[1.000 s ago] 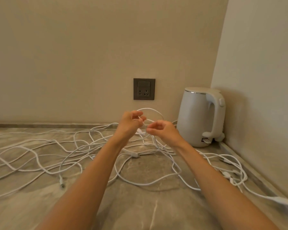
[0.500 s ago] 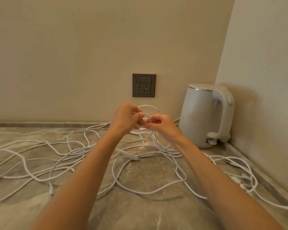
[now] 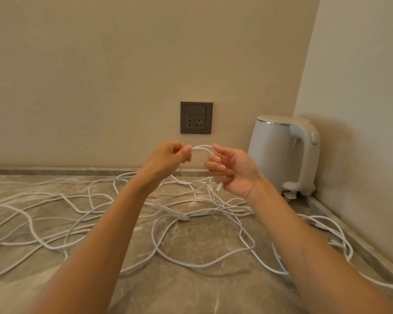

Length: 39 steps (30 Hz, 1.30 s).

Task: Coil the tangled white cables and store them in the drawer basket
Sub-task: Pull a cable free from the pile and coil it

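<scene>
Several tangled white cables (image 3: 173, 252) sprawl across the marble counter (image 3: 191, 291) from the left edge to the right wall. Both hands are raised above the tangle, near the back wall. My left hand (image 3: 168, 158) pinches a white cable between thumb and fingers. A short arc of that cable (image 3: 202, 148) bridges over to my right hand (image 3: 232, 172), palm turned toward me, which holds the cable in its curled fingers. A plug end (image 3: 218, 189) hangs below the right palm. No drawer basket is in view.
A white electric kettle (image 3: 284, 152) stands in the back right corner. A dark wall socket (image 3: 196, 117) sits on the back wall above the hands. More cable loops (image 3: 336, 236) lie along the right wall. The counter's raised lip (image 3: 55, 171) runs along the back.
The hands have drawn slightly apart, stretching a small cable arc between them. My right hand has turned palm toward me, and a plug end now hangs below it.
</scene>
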Tool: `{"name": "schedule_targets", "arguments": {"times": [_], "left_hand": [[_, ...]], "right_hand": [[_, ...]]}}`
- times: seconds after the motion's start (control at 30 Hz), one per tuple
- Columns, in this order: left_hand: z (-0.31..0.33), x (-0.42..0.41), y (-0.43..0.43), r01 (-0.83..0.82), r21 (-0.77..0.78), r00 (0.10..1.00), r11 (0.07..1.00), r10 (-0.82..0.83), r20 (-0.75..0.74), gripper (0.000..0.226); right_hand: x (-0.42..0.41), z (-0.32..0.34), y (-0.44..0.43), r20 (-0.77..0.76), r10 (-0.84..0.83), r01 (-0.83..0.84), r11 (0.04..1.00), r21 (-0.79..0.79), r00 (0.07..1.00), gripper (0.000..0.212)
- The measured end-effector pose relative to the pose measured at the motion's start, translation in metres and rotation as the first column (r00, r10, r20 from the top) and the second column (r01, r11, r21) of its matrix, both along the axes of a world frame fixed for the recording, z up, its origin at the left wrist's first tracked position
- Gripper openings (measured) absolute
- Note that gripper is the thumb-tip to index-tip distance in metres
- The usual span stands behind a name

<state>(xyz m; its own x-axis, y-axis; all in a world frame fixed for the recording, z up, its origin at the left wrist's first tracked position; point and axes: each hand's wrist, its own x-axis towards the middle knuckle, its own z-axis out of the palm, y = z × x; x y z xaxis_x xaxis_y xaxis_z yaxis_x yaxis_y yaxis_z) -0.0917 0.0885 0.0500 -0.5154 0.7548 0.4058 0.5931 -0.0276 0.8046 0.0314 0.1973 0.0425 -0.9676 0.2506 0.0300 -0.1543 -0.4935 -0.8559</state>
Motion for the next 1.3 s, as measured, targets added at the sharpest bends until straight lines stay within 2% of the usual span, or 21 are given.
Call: {"name": "schedule_targets", "arguments": {"times": [0.17, 0.2, 0.27, 0.3, 0.4, 0.47, 0.53, 0.67, 0.77, 0.83, 1.0, 1.13, 1.23, 1.3], "left_hand": [[-0.006, 0.002, 0.005, -0.031, 0.103, 0.999, 0.994, 0.033, -0.017, 0.024], [-0.008, 0.004, 0.006, -0.021, 0.109, 1.000, 0.994, 0.023, -0.017, 0.023], [-0.012, 0.009, 0.009, 0.034, 0.067, 0.999, 0.997, -0.035, 0.004, 0.023], [-0.015, 0.014, 0.010, 0.081, 0.031, 0.996, 0.996, -0.082, 0.039, 0.023], [-0.025, 0.031, 0.015, 0.226, -0.088, 0.955, 0.970, -0.203, 0.217, 0.028], [-0.031, 0.039, 0.018, 0.307, -0.196, 0.924, 0.931, -0.243, 0.294, 0.033], [-0.034, 0.045, 0.018, 0.383, -0.292, 0.905, 0.876, -0.293, 0.310, 0.037], [-0.026, 0.050, 0.012, 0.497, -0.453, 0.866, 0.740, -0.398, 0.301, 0.037], [-0.018, 0.046, 0.004, 0.556, -0.534, 0.831, 0.637, -0.435, 0.346, 0.036], [-0.012, 0.042, -0.001, 0.519, -0.570, 0.854, 0.637, -0.420, 0.308, 0.035], [-0.001, 0.023, -0.006, 0.336, -0.468, 0.942, 0.817, -0.294, 0.164, 0.031], [0.007, 0.015, -0.010, 0.262, -0.280, 0.960, 0.924, -0.221, 0.171, 0.027], [0.011, 0.012, -0.012, 0.249, -0.087, 0.949, 0.965, -0.225, 0.222, 0.030], [0.011, 0.013, -0.012, 0.209, -0.020, 0.961, 0.978, -0.201, 0.192, 0.034]], "right_hand": [[-0.010, 0.000, -0.017, 0.060, 0.191, -0.189, 0.981, -0.032, 0.980, 0.077], [-0.012, -0.002, -0.017, 0.020, 0.274, -0.271, 0.959, -0.084, 0.962, 0.079], [-0.014, -0.006, -0.014, -0.143, 0.462, -0.484, 0.834, -0.266, 0.875, 0.077], [-0.013, -0.005, -0.012, -0.204, 0.484, -0.525, 0.795, -0.304, 0.851, 0.071], [-0.010, -0.002, -0.005, -0.292, 0.301, -0.389, 0.865, -0.318, 0.908, 0.073], [-0.002, 0.002, 0.002, -0.268, 0.059, -0.146, 0.936, -0.319, 0.962, 0.079], [0.003, 0.003, 0.007, -0.260, -0.119, 0.018, 0.933, -0.360, 0.958, 0.073], [0.004, -0.002, 0.013, -0.237, -0.248, 0.151, 0.920, -0.362, 0.939, 0.068], [0.006, -0.003, 0.018, -0.219, -0.279, 0.220, 0.940, -0.261, 0.935, 0.068], [0.007, -0.003, 0.019, -0.171, -0.282, 0.260, 0.956, -0.139, 0.944, 0.068], [0.003, -0.006, 0.018, -0.003, -0.365, 0.357, 0.909, 0.214, 0.931, 0.074], [-0.006, -0.009, 0.013, 0.086, -0.480, 0.394, 0.799, 0.454, 0.873, 0.075], [-0.010, -0.012, 0.011, 0.134, -0.496, 0.338, 0.741, 0.580, 0.858, 0.080], [-0.012, -0.013, 0.008, 0.166, -0.461, 0.268, 0.733, 0.626, 0.872, 0.083]]}}
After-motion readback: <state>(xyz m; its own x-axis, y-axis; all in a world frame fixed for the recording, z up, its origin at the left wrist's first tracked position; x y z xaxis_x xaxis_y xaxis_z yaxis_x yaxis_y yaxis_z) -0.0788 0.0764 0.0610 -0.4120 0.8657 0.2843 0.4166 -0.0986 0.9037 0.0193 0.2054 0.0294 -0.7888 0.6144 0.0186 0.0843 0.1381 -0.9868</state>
